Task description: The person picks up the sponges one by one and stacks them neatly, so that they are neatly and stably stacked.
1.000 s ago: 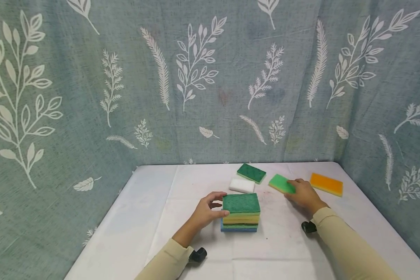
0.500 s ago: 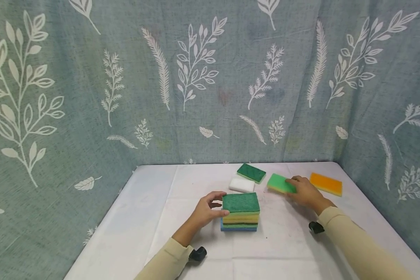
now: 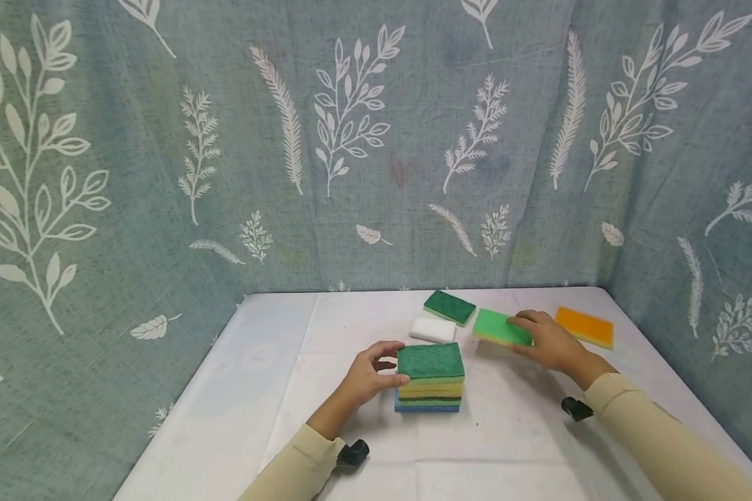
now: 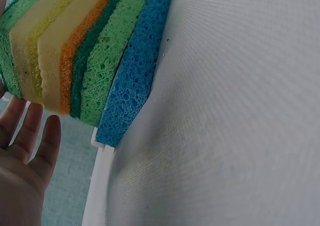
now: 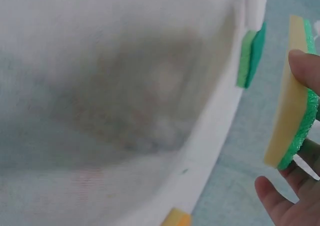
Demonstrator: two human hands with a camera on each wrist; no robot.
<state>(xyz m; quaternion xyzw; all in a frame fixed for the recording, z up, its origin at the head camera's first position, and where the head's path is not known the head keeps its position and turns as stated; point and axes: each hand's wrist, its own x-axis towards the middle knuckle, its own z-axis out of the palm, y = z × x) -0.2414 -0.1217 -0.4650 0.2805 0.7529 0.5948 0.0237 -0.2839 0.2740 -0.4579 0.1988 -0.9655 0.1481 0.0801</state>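
A stack of sponges (image 3: 429, 376) stands on the white table, with a dark green scouring face on top and a blue sponge (image 4: 135, 70) at the bottom. My left hand (image 3: 368, 379) grips the upper left end of the stack, thumb at the near corner and index finger at the far one. To the right, my right hand (image 3: 551, 341) pinches a sponge (image 3: 498, 327) with a bright green top and a pale yellow body. The right wrist view shows this sponge (image 5: 287, 110) held between thumb and fingers, raised off the table.
Behind the stack lie a white sponge (image 3: 433, 330) and a dark green sponge (image 3: 449, 307). An orange sponge (image 3: 585, 327) lies beyond my right hand. Leaf-patterned curtain (image 3: 401, 139) closes off the back and sides of the white table (image 3: 276, 348).
My right hand has lifted the bright green sponge off the table and shifted it slightly left and nearer level. My left hand stays at the stack.
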